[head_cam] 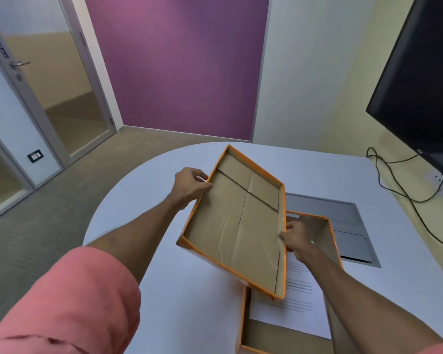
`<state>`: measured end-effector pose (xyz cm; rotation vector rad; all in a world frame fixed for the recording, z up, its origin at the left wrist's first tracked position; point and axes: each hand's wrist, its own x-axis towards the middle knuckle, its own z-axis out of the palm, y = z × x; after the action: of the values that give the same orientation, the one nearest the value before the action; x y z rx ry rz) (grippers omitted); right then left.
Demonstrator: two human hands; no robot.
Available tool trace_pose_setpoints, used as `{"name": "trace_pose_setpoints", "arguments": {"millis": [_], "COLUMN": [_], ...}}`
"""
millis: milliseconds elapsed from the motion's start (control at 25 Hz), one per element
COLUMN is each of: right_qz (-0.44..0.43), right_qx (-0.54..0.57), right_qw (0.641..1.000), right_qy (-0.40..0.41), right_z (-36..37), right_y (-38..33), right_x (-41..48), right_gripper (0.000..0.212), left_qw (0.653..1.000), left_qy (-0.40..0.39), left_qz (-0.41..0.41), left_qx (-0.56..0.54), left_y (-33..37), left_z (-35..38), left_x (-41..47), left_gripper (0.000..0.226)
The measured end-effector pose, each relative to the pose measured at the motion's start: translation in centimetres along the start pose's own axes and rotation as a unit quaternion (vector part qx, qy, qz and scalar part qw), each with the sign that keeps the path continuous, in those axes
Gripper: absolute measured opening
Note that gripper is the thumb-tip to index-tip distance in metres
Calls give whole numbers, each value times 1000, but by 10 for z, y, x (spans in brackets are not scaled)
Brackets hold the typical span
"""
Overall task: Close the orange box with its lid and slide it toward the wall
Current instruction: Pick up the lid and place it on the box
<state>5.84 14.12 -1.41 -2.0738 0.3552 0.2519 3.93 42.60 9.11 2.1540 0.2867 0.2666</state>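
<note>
Above the open orange box [327, 251], held clear of it and tilted so its brown cardboard inside faces the person, hangs the lid [238, 221], orange along its rim. The box itself stands on the white counter [189, 302], at the near right part of it, with a printed sheet of paper [292, 302] lying flat on its bottom; the lid's near right corner overlaps the box's left wall, and the lid's far end reaches out past the box toward the purple wall panel [184, 67]. The left hand [189, 186] is stretched forward on a nearly straight arm from a rolled pink sleeve [69, 302], and its grip pinches the lid's left rim near the far end, thumb laid on the inner face and fingers curled behind the outside. The right hand [296, 238] comes up from the lower right on a bare forearm that crosses over the box's mouth; its grip is pressed on the lid's right rim about halfway along, fingertips on the inside edge, the rest of the hand behind the rim and partly hidden by it. Beyond the box, let into the counter, lies a grey metal hatch [348, 226]. Farther right of the box a dark screen [425, 85] hangs on the pale wall, with black cables [404, 198] looping down below it. Left of the counter, well apart from the box, stands a glass door [56, 85] with a metal handle.
</note>
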Motion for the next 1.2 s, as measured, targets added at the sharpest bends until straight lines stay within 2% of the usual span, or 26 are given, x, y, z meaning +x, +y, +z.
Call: {"name": "trace_pose_setpoints", "arguments": {"millis": [200,280,360,440,520,600,680,760,920,1040,1080,1200], "right_qz": [37,10,-41,-87,-132,-122,-103,-99,-70,-61,-64,-82], "right_qx": [35,33,7,4,34,107,168,177,143,189,203,241], "right_qw": [998,999,999,996,991,986,978,977,987,980,977,967], "right_qy": [-34,-16,10,28,13,-26,-63,-72,-33,-10,-4,2], "right_z": [-23,-33,-48,-63,-74,-81,-87,-93,-101,-108,-112,-126], "right_y": [28,21,-2,-32,-66,-98,-120,-129,-129,-131,-131,-132], "right_x": [-14,-20,-27,-32,-33,-35,-37,-39,-42,-46,-46,-47], "right_gripper": [26,26,17,31,43,49,42,34,23,19,20,20], "left_qw": [996,995,994,992,991,991,990,989,983,970,963,952], "left_qy": [59,78,77,75,80,77,68,60,-9,-77,-104,-187], "left_qz": [65,68,82,98,104,109,116,123,140,60,12,-90], "left_qx": [20,10,6,1,-13,-34,-43,-49,-116,-225,-247,-224], "left_y": [62,79,91,101,111,120,127,132,131,117,112,93], "left_z": [32,47,60,74,88,101,111,118,121,119,117,105], "left_x": [-27,-36,-44,-51,-56,-59,-60,-60,-60,-55,-52,-46], "left_gripper": [22,24,29,32,37,44,50,55,60,38,41,75]}}
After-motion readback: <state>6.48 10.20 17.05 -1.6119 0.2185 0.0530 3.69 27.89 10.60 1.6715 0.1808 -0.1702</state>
